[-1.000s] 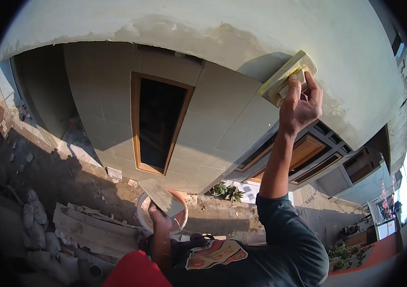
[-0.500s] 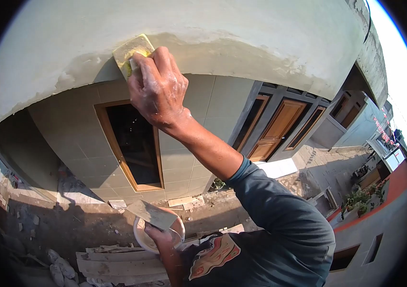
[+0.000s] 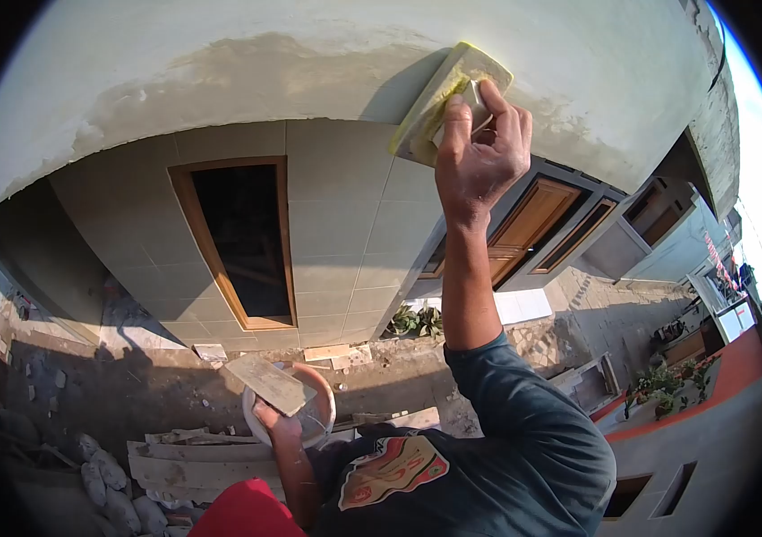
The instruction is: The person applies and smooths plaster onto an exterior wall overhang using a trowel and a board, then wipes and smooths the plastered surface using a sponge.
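Note:
My right hand [image 3: 487,161] is raised, its fingers closed round the handle of a yellowish plastering float [image 3: 419,121]. The float is at the lower edge of the grey plastered wall band [image 3: 256,76], tilted; whether its whole face touches is hidden. Damp, darker plaster shows along the band on both sides of it. Low down, my left hand [image 3: 279,422] grips a flat rectangular board [image 3: 269,380] smeared with grey, perhaps a hawk; its handle is hidden. Below and beside that board stands a round bucket [image 3: 328,416] with a pale rim.
Under the band is a tiled wall [image 3: 332,233] with a wood-framed window [image 3: 239,242]; a wooden door [image 3: 529,224] is farther right. Planks [image 3: 206,465] and filled sacks [image 3: 108,474] lie below. Potted plants [image 3: 667,385] line the opposite wall.
My right hand has moved the float rightward along the band, and the float has turned. The left hand and board have shifted slightly left and up. A red shape now shows at the bottom.

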### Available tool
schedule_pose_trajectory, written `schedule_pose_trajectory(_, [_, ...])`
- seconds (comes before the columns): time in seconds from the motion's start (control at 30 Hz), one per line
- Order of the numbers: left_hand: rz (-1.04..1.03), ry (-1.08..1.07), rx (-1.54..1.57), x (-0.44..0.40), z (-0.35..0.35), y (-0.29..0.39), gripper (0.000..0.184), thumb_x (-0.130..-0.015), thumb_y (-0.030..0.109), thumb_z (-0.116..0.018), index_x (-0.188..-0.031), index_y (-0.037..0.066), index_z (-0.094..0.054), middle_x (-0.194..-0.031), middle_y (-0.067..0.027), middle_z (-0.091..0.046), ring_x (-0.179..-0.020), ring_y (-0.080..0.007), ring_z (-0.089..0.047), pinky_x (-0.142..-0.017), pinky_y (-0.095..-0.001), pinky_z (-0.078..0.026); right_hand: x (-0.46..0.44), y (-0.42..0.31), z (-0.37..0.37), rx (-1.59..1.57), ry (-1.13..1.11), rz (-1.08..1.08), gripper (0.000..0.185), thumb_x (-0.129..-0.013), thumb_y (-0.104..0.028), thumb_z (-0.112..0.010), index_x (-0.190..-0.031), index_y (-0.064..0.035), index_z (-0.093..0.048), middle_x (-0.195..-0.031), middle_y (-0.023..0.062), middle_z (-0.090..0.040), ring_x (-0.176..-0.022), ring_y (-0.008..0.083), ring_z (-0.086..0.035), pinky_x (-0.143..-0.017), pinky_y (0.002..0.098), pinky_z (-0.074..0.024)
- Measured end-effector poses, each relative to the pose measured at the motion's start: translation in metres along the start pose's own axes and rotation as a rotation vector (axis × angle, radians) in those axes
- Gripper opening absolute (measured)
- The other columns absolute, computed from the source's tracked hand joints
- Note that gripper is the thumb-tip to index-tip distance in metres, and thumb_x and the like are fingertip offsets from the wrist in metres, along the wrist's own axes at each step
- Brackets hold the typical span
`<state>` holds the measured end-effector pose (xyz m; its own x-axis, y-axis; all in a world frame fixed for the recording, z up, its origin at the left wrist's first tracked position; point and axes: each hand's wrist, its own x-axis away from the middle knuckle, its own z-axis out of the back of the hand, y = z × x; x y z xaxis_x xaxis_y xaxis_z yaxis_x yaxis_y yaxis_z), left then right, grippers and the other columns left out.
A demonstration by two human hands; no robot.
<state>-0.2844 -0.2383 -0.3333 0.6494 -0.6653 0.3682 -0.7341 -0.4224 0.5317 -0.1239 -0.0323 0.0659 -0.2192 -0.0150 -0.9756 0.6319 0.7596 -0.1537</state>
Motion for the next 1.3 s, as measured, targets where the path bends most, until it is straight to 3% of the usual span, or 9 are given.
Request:
schedule_pose_trajectory(0.1, [-0.152,-0.278,-0.029,-0.001,0.007,-0.015,0.048,-0.094,0.033,-0.035,-0.127,0.0,-0.047,-0.117,-0.015,-0.058,-0.103,-0.0284,-0.06,-0.088,-0.0414,-0.05,0.014,-0.103,-0.078,-0.44,-0.148,0.178,0.031,-0.069,-0.002,-0.066,-0.098,0.0046,-0.056,-0.085,0.018,-0.048,-0.07,0.0293,-0.054,-0.054,0.0383,-0.0461])
schedule_pose_trajectory(0.2, [0.079,-0.318,-0.001,-0.002,-0.009,-0.003,0.045,-0.096,0.033,-0.038,-0.124,0.001,-0.05,-0.117,-0.0116,-0.058,-0.109,-0.0243,-0.056,-0.092,-0.0389,-0.046,0.023,-0.128,-0.076,-0.269,-0.227,0.227,0.024,-0.068,-0.003,-0.066,-0.089,-0.0022,-0.055,-0.079,0.013,-0.045,-0.068,0.0252,-0.052,-0.052,0.0375,-0.0454])
schedule_pose_trajectory(0.4, [-0.009,-0.324,-0.294,0.001,-0.015,-0.01,0.054,-0.09,0.042,-0.043,-0.126,0.002,-0.048,-0.119,-0.0115,-0.057,-0.107,-0.0252,-0.057,-0.089,-0.0413,-0.048,-0.017,0.084,0.067,0.203,-0.083,0.32,0.03,-0.069,0.001,-0.069,-0.099,-0.0033,-0.067,-0.079,0.0093,-0.056,-0.064,0.0199,-0.056,-0.054,0.0309,-0.0484])
schedule_pose_trajectory(0.53, [-0.002,-0.367,-0.194,-0.002,-0.002,-0.021,0.063,-0.084,0.053,-0.05,-0.127,0.007,-0.048,-0.12,-0.0087,-0.056,-0.107,-0.0266,-0.057,-0.089,-0.0435,-0.048,-0.067,0.236,0.197,0.672,0.008,-0.112,0.027,-0.076,-0.012,-0.065,-0.101,-0.0037,-0.069,-0.083,0.0117,-0.058,-0.072,0.0234,-0.06,-0.068,0.0367,-0.0491])
schedule_pose_trajectory(0.67, [0.069,-0.326,-0.202,-0.002,-0.011,-0.033,0.059,-0.087,0.051,-0.046,-0.125,0.007,-0.05,-0.12,-0.0077,-0.057,-0.108,-0.0269,-0.057,-0.091,-0.0438,-0.047,-0.07,0.289,0.212,0.424,0.152,-0.309,0.032,-0.075,-0.015,-0.069,-0.105,-0.0012,-0.068,-0.09,0.0107,-0.06,-0.071,0.0158,-0.056,-0.068,0.03,-0.0486])
schedule_pose_trajectory(0.97, [0.224,-0.285,-0.297,0.003,-0.039,-0.018,0.054,-0.086,0.047,-0.046,-0.123,0.009,-0.052,-0.118,-0.0073,-0.059,-0.104,-0.0279,-0.059,-0.083,-0.0456,-0.05,0.025,0.003,0.014,-0.168,-0.173,0.202,0.037,-0.064,0.001,-0.069,-0.101,-0.0043,-0.062,-0.076,0.0067,-0.048,-0.065,0.0184,-0.054,-0.052,0.0303,-0.047])
schedule_pose_trajectory(1.17, [0.224,-0.511,-0.267,-0.012,-0.001,-0.005,0.066,-0.082,0.057,-0.052,-0.128,0.01,-0.049,-0.123,-0.0073,-0.057,-0.109,-0.0302,-0.057,-0.084,-0.0499,-0.05,-0.03,0.211,0.162,0.356,0.105,0.085,0.028,-0.07,-0.002,-0.067,-0.098,-0.0027,-0.066,-0.078,0.0096,-0.054,-0.068,0.0213,-0.055,-0.06,0.0331,-0.0476])
schedule_pose_trajectory(1.23, [0.22,-0.131,-0.256,-0.002,-0.024,-0.017,0.056,-0.081,0.052,-0.044,-0.121,0.015,-0.054,-0.109,-0.0037,-0.062,-0.085,-0.0264,-0.061,-0.057,-0.045,-0.046,-0.047,0.285,0.223,0.437,0.087,-0.082,0.027,-0.073,-0.005,-0.068,-0.1,-0.0013,-0.068,-0.083,0.0089,-0.055,-0.072,0.0192,-0.056,-0.062,0.0313,-0.0488])
schedule_pose_trajectory(1.3, [0.214,-0.122,-0.269,0.005,-0.042,-0.023,0.055,-0.081,0.051,-0.043,-0.12,0.015,-0.055,-0.11,-0.0039,-0.062,-0.087,-0.027,-0.061,-0.06,-0.0458,-0.047,-0.058,0.303,0.253,0.371,0.168,-0.162,0.028,-0.074,-0.006,-0.068,-0.101,-0.001,-0.068,-0.084,0.0076,-0.055,-0.072,0.0177,-0.056,-0.065,0.0306,-0.0488])
